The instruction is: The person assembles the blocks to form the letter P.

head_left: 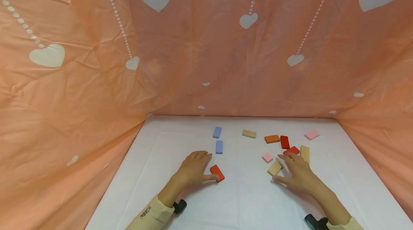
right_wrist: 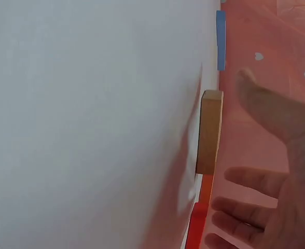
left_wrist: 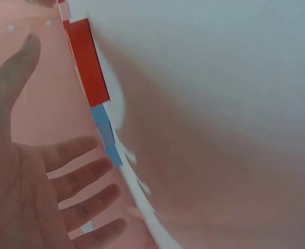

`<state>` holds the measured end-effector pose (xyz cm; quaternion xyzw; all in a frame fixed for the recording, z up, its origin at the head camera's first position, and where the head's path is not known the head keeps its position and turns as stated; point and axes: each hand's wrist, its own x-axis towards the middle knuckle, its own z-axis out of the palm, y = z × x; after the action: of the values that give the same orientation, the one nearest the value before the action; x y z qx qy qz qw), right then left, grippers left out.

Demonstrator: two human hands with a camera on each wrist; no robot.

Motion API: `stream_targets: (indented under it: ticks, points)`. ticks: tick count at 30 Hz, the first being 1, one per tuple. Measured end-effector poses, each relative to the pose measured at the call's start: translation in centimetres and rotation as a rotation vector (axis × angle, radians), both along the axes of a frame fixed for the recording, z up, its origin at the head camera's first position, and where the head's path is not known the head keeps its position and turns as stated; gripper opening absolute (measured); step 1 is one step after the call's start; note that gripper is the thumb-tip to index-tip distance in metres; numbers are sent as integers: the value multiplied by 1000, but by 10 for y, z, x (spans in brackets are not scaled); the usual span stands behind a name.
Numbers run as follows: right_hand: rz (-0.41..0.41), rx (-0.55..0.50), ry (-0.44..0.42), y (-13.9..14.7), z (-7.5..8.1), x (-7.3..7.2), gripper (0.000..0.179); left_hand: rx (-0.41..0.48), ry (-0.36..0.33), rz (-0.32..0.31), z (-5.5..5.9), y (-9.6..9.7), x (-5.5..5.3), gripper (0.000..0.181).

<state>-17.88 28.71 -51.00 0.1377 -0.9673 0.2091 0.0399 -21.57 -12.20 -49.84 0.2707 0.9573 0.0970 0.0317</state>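
Note:
My left hand [head_left: 193, 168] is spread beside a red block [head_left: 217, 173], its thumb overlapping the block's near edge in the head view. In the left wrist view the fingers and thumb stand apart, with the red block [left_wrist: 89, 62] beyond them. On the right, my right hand [head_left: 297, 173] hovers by a tan wooden block [head_left: 275, 168], thumb and fingers parted on either side. The right wrist view shows that tan block [right_wrist: 210, 132] in front of the spread right hand [right_wrist: 277, 171]. Neither hand grips anything.
Two blue blocks [head_left: 219, 147] lie ahead of the left hand. Past the right hand lie a small pink block [head_left: 267, 157], red blocks [head_left: 285, 142], an orange block [head_left: 272, 139], tan blocks [head_left: 249, 134] and a pink block [head_left: 312, 135]. Orange cloth [head_left: 206, 50] borders the white table [head_left: 180, 129].

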Motion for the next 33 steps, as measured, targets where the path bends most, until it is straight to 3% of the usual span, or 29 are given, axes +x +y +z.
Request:
stream_targets:
  ticks: [10, 18, 33]
  points:
    - [-49, -51, -86, -1, 1, 2, 73, 40, -7, 16, -6, 9, 9, 68]
    - [-62, -57, -84, -2, 0, 1, 57, 33, 17, 28, -2, 15, 13, 62]
    - [-72, -14, -63, -4, 0, 1, 61, -27, 40, 24, -1, 18, 13, 61]
